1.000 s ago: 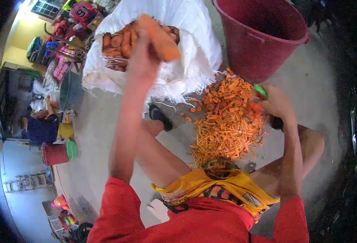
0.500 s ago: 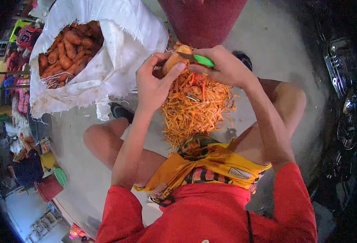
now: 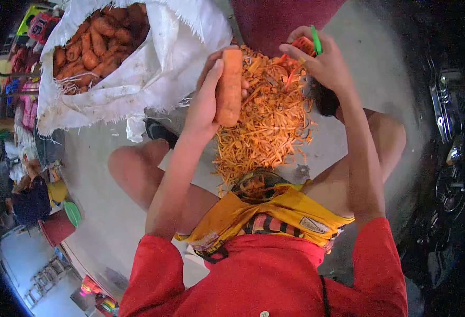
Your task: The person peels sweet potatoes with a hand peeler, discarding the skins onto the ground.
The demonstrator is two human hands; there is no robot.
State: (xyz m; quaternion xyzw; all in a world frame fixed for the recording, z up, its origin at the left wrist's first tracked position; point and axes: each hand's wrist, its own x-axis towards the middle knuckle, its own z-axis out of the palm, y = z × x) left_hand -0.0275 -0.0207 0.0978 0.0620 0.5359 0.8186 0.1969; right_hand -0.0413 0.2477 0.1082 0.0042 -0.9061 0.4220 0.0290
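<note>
A peeled carrot (image 3: 231, 87) with a flat-cut top stands almost upright in my left hand (image 3: 205, 105), whose fingers wrap round it from behind. My right hand (image 3: 327, 66), to the right and apart from the carrot, is closed on a green-handled knife (image 3: 316, 39) and a red peeler (image 3: 302, 44) together. The knife's blade is hidden in this view. Below and between both hands spreads a heap of orange carrot peelings (image 3: 264, 129) on the floor.
A white woven sack (image 3: 185, 58) full of unpeeled carrots (image 3: 96, 45) lies open at upper left. A dark red container (image 3: 282, 24) stands beyond the peelings. My bent legs flank the heap. Another person (image 3: 31, 201) sits far left; motorcycle parts (image 3: 443, 105) line the right.
The knife has left the carrot's end and swung away right with the peeler in my right hand. My left hand has turned the carrot upright, and its cut top now shows.
</note>
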